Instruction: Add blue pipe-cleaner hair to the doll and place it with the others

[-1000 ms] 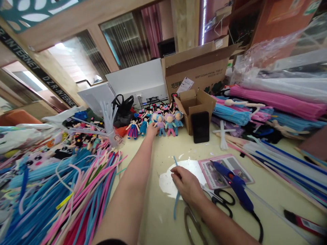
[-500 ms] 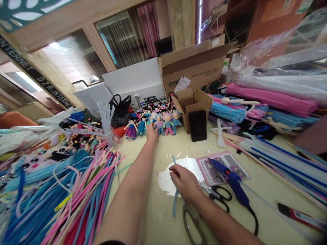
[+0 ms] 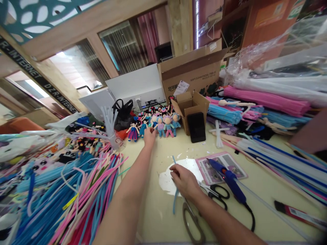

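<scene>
My left hand (image 3: pixel 150 136) reaches out to a row of small fuzzy dolls (image 3: pixel 168 126) at the back of the table. Its fingers are drawn together in front of a pale-haired doll (image 3: pixel 153 120); what they hold, if anything, is hidden. Nearer to me, my right hand (image 3: pixel 184 181) has curled fingers around a short blue pipe cleaner (image 3: pixel 174 204), whose ends stick out above and below. Under this hand lies a white sheet-like patch (image 3: pixel 166 182). Black-handled scissors (image 3: pixel 218 194) and a larger pair with a grey-brown handle (image 3: pixel 191 223) lie beside my right wrist.
A blue glue gun (image 3: pixel 230 180) rests on a pink-edged card (image 3: pixel 204 170). Behind stand a black phone (image 3: pixel 196 127) and a small open carton (image 3: pixel 182 105). Bundled pipe cleaners (image 3: pixel 58 190) cover the left side; more stems (image 3: pixel 276 160) lie on the right.
My left hand has drawn back slightly toward me, still by the dolls. My right hand stays on the blue pipe cleaner. The camera view has shifted a little.
</scene>
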Available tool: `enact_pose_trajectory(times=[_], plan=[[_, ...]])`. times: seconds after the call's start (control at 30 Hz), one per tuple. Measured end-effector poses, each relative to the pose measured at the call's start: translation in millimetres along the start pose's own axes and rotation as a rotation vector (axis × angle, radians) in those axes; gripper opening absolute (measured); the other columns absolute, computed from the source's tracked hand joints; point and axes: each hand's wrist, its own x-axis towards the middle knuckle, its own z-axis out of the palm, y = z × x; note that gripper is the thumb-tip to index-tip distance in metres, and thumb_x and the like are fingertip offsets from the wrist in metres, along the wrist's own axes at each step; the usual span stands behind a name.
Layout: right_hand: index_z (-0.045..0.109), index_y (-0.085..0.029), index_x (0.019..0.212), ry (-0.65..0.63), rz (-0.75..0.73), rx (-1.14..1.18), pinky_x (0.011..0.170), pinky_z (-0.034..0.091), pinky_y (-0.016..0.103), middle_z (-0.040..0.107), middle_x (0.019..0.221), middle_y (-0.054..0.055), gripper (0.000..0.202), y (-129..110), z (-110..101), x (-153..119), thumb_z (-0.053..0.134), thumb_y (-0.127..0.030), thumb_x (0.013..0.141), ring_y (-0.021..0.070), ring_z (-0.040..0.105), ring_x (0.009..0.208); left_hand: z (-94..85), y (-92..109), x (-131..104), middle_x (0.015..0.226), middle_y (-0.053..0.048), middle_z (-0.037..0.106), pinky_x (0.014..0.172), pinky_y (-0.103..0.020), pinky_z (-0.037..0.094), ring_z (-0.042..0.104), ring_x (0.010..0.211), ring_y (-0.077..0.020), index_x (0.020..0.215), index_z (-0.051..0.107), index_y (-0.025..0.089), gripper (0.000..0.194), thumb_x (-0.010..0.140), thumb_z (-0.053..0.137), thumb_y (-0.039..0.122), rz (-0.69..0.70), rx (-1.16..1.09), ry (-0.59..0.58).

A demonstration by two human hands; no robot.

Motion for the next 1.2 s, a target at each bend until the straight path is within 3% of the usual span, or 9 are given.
enact_pose_trajectory(times=[0.07, 0.2, 0.3, 0.4, 0.5, 0.67, 0.77, 0.93, 1.2], plan=[[0.061, -0.021, 0.082, 0.020, 0.013, 0.047, 0.063, 0.038, 0.026, 0.065, 0.075, 0.000, 0.010, -1.4, -1.3, 1.0, 0.051, -0.023, 0.078, 0.0155, 0.057, 0.070, -8.5, 3.1, -12.9, 0.084, -0.005, 0.063, 0.080, -0.030, 0.044, 0.058, 0.087, -0.0196, 0.081, 0.063, 0.017, 0.014, 0.078, 0.055, 0.028, 0.014, -0.037, -0.078], [0.055, -0.020, 0.064, 0.076, 0.061, 0.226, 0.058, 0.036, 0.025, 0.056, 0.059, -0.004, 0.006, -4.5, -5.4, 4.4, 0.058, -0.023, 0.069, 0.0133, 0.050, 0.060, -27.3, 15.2, -61.9, 0.065, -0.002, 0.064, 0.063, -0.026, 0.045, 0.058, 0.063, -0.0153, 0.067, 0.063, 0.017, 0.023, 0.077, 0.053, 0.035, 0.063, -0.141, -0.324], [0.054, -0.019, 0.058, 0.045, 0.119, 0.495, 0.053, 0.035, 0.025, 0.051, 0.050, -0.006, 0.013, -5.7, -8.1, 7.2, 0.061, -0.027, 0.065, 0.0114, 0.046, 0.051, -44.5, 27.0, -111.9, 0.067, -0.002, 0.068, 0.059, -0.025, 0.046, 0.059, 0.059, -0.0136, 0.069, 0.068, 0.017, 0.024, 0.075, 0.054, 0.035, 0.108, -0.216, -0.541], [0.058, -0.017, 0.061, -0.011, 0.186, 0.752, 0.052, 0.038, 0.025, 0.058, 0.053, -0.003, 0.021, -6.8, -8.9, 8.3, 0.065, -0.036, 0.064, 0.0107, 0.049, 0.049, -61.0, 36.7, -155.1, 0.070, -0.003, 0.068, 0.062, -0.025, 0.047, 0.060, 0.064, -0.0140, 0.079, 0.071, 0.016, 0.030, 0.080, 0.049, 0.037, 0.147, -0.363, -0.719], [0.062, -0.014, 0.066, -0.046, 0.213, 0.880, 0.057, 0.043, 0.025, 0.066, 0.061, 0.002, 0.033, -8.2, -8.7, 7.4, 0.071, -0.046, 0.060, 0.0120, 0.056, 0.055, -71.6, 41.6, -180.1, 0.076, -0.004, 0.070, 0.070, -0.026, 0.048, 0.062, 0.072, -0.0156, 0.082, 0.071, 0.016, 0.030, 0.080, 0.048, 0.034, 0.160, -0.432, -0.672], [0.065, -0.014, 0.071, -0.067, 0.209, 0.878, 0.061, 0.048, 0.027, 0.068, 0.063, 0.003, 0.039, -9.2, -11.1, 5.6, 0.073, -0.051, 0.059, 0.0135, 0.061, 0.058, -73.1, 41.7, -190.8, 0.081, -0.003, 0.073, 0.073, -0.027, 0.049, 0.064, 0.077, -0.0171, 0.083, 0.073, 0.020, 0.023, 0.074, 0.053, 0.026, 0.111, -0.391, -0.518], [0.063, -0.015, 0.067, -0.043, 0.195, 0.850, 0.061, 0.048, 0.027, 0.066, 0.060, 0.002, 0.035, -9.3, -14.0, 5.9, 0.075, -0.046, 0.057, 0.0135, 0.061, 0.058, -68.3, 40.2, -192.7, 0.073, -0.002, 0.071, 0.068, -0.026, 0.049, 0.064, 0.070, -0.0164, 0.079, 0.074, 0.021, 0.020, 0.074, 0.055, 0.025, 0.118, -0.352, -0.449], [0.061, -0.016, 0.062, -0.002, 0.192, 0.787, 0.057, 0.045, 0.026, 0.062, 0.055, -0.001, 0.026, -5.4, -13.8, 8.0, 0.075, -0.036, 0.056, 0.0133, 0.058, 0.055, -59.6, 33.8, -195.7, 0.073, -0.002, 0.070, 0.067, -0.025, 0.049, 0.063, 0.068, -0.0149, 0.084, 0.073, 0.021, 0.023, 0.077, 0.051, 0.025, 0.205, -0.379, -0.450], [0.065, -0.015, 0.065, 0.010, 0.076, 0.573, 0.055, 0.042, 0.025, 0.060, 0.055, -0.001, 0.017, 1.2, -6.9, 6.5, 0.065, -0.032, 0.067, 0.0123, 0.053, 0.055, -56.6, 24.3, -199.5, 0.071, -0.001, 0.070, 0.066, -0.025, 0.046, 0.061, 0.067, -0.0144, 0.077, 0.071, 0.022, 0.019, 0.074, 0.052, 0.023, 0.190, -0.286, -0.378]])
